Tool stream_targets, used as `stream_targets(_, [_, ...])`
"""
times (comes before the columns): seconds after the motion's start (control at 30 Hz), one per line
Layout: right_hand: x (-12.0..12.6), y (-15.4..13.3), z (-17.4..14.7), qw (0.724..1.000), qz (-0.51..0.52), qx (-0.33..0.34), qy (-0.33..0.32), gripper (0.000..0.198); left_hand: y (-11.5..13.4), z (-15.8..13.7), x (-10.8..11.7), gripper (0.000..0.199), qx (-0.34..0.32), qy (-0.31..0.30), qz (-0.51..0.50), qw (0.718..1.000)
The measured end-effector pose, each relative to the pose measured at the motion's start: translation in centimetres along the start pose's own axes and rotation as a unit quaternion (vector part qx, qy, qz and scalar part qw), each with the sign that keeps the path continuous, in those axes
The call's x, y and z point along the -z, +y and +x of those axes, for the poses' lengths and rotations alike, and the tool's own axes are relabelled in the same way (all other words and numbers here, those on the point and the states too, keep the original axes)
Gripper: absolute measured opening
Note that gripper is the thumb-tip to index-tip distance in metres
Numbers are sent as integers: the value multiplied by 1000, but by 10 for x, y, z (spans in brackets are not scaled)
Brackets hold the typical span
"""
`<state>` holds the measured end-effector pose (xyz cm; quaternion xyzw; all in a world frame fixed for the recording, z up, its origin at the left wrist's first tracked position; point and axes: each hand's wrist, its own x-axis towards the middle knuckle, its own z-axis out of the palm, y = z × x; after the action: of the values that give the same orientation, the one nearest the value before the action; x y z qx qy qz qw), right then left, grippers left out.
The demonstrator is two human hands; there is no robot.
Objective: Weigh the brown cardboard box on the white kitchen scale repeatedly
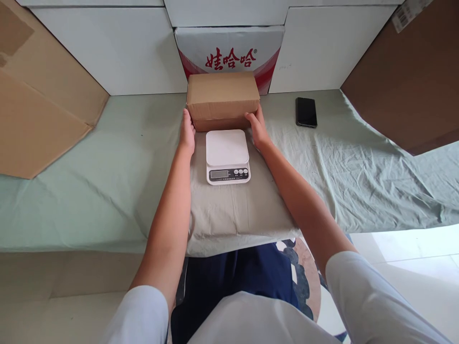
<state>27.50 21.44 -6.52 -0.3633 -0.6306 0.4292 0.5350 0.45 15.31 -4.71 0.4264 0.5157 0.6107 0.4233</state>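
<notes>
A closed brown cardboard box (223, 102) is between my two hands, just behind a white digital kitchen scale (227, 149). My left hand (187, 131) presses along the box's left side, fingers on its lower edge. At the front right corner, my right hand (257, 126) grips the box with the thumb on its front face and the fingers around the side. The scale's plate has nothing on it, and its display looks blank. Whether the box rests on the cloth or is slightly raised, I cannot tell.
Behind the box stands a white and red carton (229, 45) against white drawers (103, 48). A black phone (306, 112) lies to the right on the green cloth (158, 157). Large cardboard pieces flank the surface at left (46, 110) and right (412, 81).
</notes>
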Motion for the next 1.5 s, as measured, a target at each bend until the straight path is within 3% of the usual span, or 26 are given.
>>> stream_targets(0.2, [-4, -31, 3, 1000, 5, 22, 20, 88, 19, -10, 8, 93, -54, -3, -29, 998])
stream_targets(0.33, [-2, -73, -15, 1000, -16, 20, 10, 90, 36, -47, 17, 97, -97, -17, -31, 995])
stream_targets(0.5, [8, -108, -79, 999, -1, 53, -2, 96, 50, -120, 18, 97, -133, -28, -30, 990])
stream_targets(0.7, [7, -107, -152, 999, 15, 26, 13, 99, 39, -175, 18, 83, -156, -36, -27, 987])
stream_targets(0.97, [4, -103, -158, 1000, 12, 11, 7, 99, 17, -186, 18, 89, -147, 4, 4, 989])
stream_targets(1.5, [2, -98, -159, 1000, 8, 1, 18, 101, 15, -174, 17, 95, -116, 0, -12, 993])
